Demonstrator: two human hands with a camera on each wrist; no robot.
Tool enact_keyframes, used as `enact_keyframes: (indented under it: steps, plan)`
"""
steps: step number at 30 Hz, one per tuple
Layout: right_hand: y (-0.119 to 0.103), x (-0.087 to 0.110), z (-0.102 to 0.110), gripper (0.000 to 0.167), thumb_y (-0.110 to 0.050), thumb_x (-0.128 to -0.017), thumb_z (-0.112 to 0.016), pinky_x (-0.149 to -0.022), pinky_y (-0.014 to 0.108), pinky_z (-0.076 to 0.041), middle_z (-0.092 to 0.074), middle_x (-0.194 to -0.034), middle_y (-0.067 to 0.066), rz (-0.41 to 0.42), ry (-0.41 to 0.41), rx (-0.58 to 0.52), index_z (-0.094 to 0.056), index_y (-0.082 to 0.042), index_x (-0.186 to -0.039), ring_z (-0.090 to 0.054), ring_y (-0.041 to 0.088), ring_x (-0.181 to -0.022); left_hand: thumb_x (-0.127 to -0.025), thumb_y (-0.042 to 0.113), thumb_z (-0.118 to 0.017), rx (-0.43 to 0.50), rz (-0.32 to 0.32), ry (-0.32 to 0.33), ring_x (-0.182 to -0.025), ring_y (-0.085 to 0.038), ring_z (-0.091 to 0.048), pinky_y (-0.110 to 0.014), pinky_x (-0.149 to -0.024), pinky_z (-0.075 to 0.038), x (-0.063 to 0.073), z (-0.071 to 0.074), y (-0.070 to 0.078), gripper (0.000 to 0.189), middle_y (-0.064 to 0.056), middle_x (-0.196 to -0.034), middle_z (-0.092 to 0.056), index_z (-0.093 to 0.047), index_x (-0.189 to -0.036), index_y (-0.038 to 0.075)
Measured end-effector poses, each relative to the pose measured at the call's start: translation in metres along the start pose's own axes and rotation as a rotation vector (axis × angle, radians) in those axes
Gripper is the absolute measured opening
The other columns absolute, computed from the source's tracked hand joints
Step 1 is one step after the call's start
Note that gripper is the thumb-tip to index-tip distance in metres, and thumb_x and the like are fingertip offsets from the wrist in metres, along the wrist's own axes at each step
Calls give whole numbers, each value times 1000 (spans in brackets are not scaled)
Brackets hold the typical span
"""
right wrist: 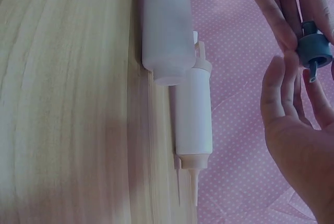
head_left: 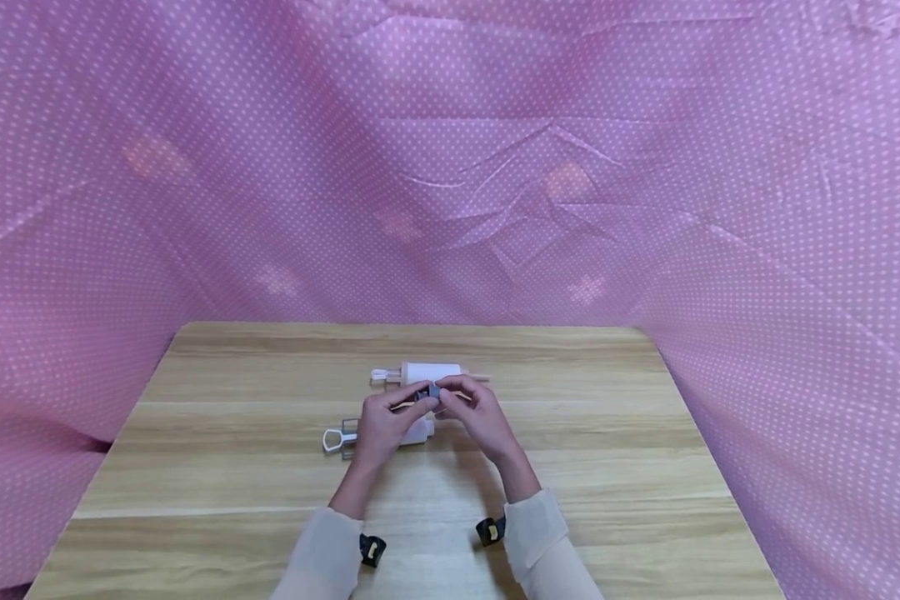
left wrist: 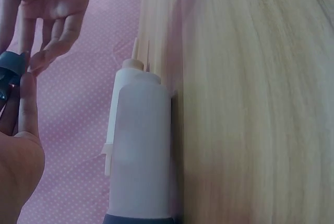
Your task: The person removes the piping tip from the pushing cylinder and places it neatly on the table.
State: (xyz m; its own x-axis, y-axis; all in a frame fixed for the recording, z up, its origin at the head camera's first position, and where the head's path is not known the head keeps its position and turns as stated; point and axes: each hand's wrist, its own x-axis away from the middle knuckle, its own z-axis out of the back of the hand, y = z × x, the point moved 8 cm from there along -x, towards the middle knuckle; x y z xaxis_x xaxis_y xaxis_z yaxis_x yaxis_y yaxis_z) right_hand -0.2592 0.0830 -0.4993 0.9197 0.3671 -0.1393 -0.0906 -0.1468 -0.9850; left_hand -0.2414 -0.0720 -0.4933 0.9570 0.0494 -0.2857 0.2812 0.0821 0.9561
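A small grey-blue cap (head_left: pixel 433 392) with a narrow spout is held up between both hands above the middle of the table. My left hand (head_left: pixel 378 427) pinches it from the left. From the right, my right hand (head_left: pixel 487 423) grips it with thumb and fingertips. In the right wrist view the cap (right wrist: pixel 314 48) shows its round collar and thin tip pointing down. Beneath the left hand lies a white syringe-like dispenser (head_left: pixel 418 432) with a loop handle, partly hidden by that hand. Its blunt white end (right wrist: pixel 169 75) carries no nozzle.
Behind the hands lies a second white dispenser (head_left: pixel 432 372) with beige ends and a thin nozzle pointing right. Both lie on the wooden table (head_left: pixel 607 467). Pink dotted cloth (head_left: pixel 450 208) hangs around the back and sides. A small dark camera sits at each wrist.
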Motion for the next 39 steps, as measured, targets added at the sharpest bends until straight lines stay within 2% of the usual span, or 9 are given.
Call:
enact_keyframes:
  steps: [6, 12, 16, 17, 19, 26, 28, 33, 39]
  plan:
    - [-1, 4, -3, 31, -6, -104, -56, -90, 42, -58, -57, -124, 21, 10, -39, -31, -55, 15, -127, -69, 18, -95, -81, 23, -87, -59, -4, 17, -97, -21, -73, -25, -78, -58, 3, -2, -1, 31, -3, -107, -76, -80, -110, 14]
    - [-2, 7, 2, 32, -5, -103, -57, -92, 46, -56, -55, -127, 24, -1, -22, -21, -54, 14, -129, -70, 18, -95, -83, 20, -85, 5, -34, -12, -98, -26, -73, -27, -78, -59, 3, -9, 2, 31, -4, -109, -76, -79, -111, 12]
    - [-3, 8, 9, 32, -7, -103, -59, -90, 45, -58, -56, -124, 25, -5, -1, -5, -56, 13, -127, -70, 18, -91, -83, 13, -84, 45, -77, -21, -104, -28, -71, -29, -83, -59, 2, -12, 4, 31, -10, -114, -74, -78, -113, 5]
    - [-4, 8, 11, 31, -6, -102, -59, -89, 44, -58, -56, -123, 25, -3, 6, -2, -57, 14, -126, -70, 18, -90, -83, 10, -84, 47, -75, -17, -106, -31, -69, -30, -84, -58, 2, -13, 9, 31, -13, -115, -73, -77, -112, 2]
    - [-6, 10, 16, 31, -6, -101, -60, -88, 46, -58, -56, -123, 25, -3, 25, 5, -57, 14, -125, -69, 18, -89, -82, 9, -84, 41, -72, -10, -107, -30, -67, -29, -86, -58, 2, -13, 8, 31, -15, -114, -71, -77, -111, 0]
    - [0, 23, 39, 33, -8, -99, -66, -86, 47, -58, -61, -119, 17, -79, 111, 102, -60, 11, -125, -68, 20, -87, -81, 21, -88, -61, -12, 20, -82, -16, -62, -22, -70, -55, 4, -16, -4, 30, -4, -94, -67, -80, -106, 7]
    - [4, 28, 47, 35, -9, -98, -67, -87, 49, -57, -61, -118, 16, -108, 133, 116, -59, 11, -126, -68, 20, -87, -80, 23, -88, -57, 11, 24, -80, -16, -61, -22, -69, -55, 5, -20, -8, 31, -4, -92, -66, -80, -106, 8]
    - [12, 40, 65, 38, -7, -96, -69, -85, 42, -58, -63, -115, 22, -148, 196, 110, -58, 12, -127, -67, 23, -90, -78, 27, -90, -53, 78, 77, -74, -15, -58, -22, -63, -51, 8, -28, -17, 28, -3, -85, -64, -78, -100, 13]
    - [17, 49, 83, 34, -6, -92, -74, -78, 35, -58, -66, -105, 22, -169, 253, 140, -64, 7, -122, -67, 26, -87, -77, 18, -91, -38, 111, 153, -69, -13, -59, -21, -61, -51, 11, -39, -25, 27, -2, -78, -65, -74, -95, 8]
